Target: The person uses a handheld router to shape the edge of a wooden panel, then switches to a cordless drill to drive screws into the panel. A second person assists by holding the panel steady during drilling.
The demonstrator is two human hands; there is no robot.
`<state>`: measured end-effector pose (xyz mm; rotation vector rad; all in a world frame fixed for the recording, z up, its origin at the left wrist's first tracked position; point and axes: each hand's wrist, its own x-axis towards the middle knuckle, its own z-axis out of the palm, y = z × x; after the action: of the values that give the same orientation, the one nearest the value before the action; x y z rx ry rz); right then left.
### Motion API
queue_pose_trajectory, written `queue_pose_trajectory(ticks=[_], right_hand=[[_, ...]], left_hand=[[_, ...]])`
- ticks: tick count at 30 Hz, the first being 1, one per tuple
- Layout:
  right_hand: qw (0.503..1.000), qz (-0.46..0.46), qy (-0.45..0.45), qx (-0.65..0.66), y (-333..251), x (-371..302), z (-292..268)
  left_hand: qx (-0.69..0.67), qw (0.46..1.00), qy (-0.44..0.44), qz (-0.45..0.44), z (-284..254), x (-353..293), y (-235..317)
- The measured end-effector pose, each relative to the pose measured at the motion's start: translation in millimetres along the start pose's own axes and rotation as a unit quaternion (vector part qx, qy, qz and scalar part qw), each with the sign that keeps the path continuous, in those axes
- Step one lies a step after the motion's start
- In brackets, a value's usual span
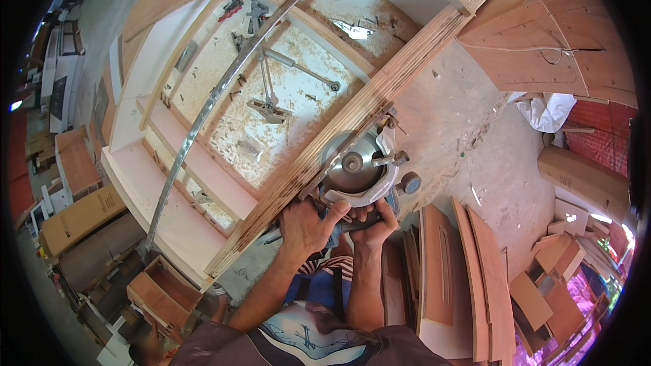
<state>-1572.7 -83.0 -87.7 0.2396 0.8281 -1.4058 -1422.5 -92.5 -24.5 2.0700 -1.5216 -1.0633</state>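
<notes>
A circular saw (pixel 353 163) with a round steel blade and a silver guard lies against the long layered plywood edge (pixel 325 137) in front of me. My left hand (pixel 310 225) is closed on the saw's near left side, its thumb pointing toward the guard. Wrapped round the body just below the blade is my right hand (pixel 373 222); its fingers partly hide the handle. The plywood edge borders a pale wooden frame (pixel 213 183) with crosspieces. Whether the blade is turning cannot be told.
Across the frame lies a long metal straightedge (pixel 203 108). Inside it are a hinged metal arm (pixel 295 66), a red-handled tool (pixel 231 9) and sawdust. Wooden panels (pixel 475 271) lean to my right. An open wooden box (pixel 163 291) and another person's arm (pixel 218 308) are at lower left.
</notes>
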Motion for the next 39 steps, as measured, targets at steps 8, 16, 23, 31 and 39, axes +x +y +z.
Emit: queue_pose_trajectory(ticks=[8,16,23,31,39], right_hand=[[1.000,0.020,0.023,0.002,0.3,1.0,-4.1],[1.000,0.010,0.007,-0.022,8.3,-6.9,-14.6],[1.000,0.015,-0.003,-0.009,7.4,-5.8,-9.8],[1.000,0.016,0.004,-0.006,1.0,-0.9,-2.7],[1.000,0.012,-0.004,0.008,-0.8,2.7,-1.9]], left_hand=[[0.007,1.000,-0.001,-0.014,-0.2,-0.5,3.2],[0.000,0.997,-0.041,-0.062,-8.6,-8.4,6.0],[-0.010,1.000,0.018,-0.013,-1.8,-6.9,2.6],[0.014,0.999,0.038,0.014,2.2,-0.7,1.8],[0.023,0.999,0.034,0.014,3.6,1.3,0.6]])
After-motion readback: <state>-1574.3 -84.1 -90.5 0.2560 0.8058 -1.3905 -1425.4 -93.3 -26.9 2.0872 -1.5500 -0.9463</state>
